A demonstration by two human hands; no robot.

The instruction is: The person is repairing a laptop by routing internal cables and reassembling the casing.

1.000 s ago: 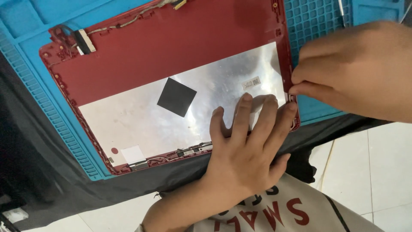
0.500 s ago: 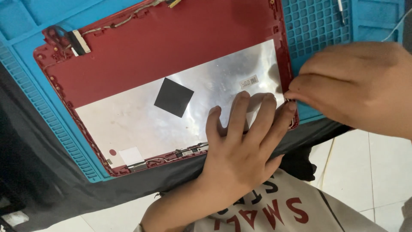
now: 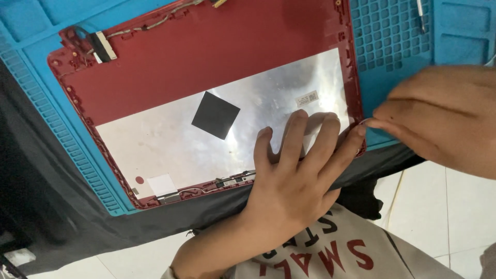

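Head view: left hand (image 3: 289, 186) stays spread flat on the red laptop lid (image 3: 217, 57); right hand (image 3: 439, 116), fingertips pinched, has shifted rightward.

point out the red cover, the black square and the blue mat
red cover (image 3: 217, 62), head view, bare red upper part
black square (image 3: 215, 114), head view, its middle
blue mat (image 3: 392, 36), head view, gridded part right of the cover

The left hand (image 3: 294, 181) is seen at lower centre of the frame, palm down, its forearm entering from the bottom edge. Its four fingers (image 3: 292, 137) are stretched forward and spread slightly, pressed flat. The right hand (image 3: 439, 121) is held at the right edge of the frame, back of the hand upward, with the fingertips (image 3: 373, 123) drawn together in a pinch just beside the left hand's outermost fingertip.
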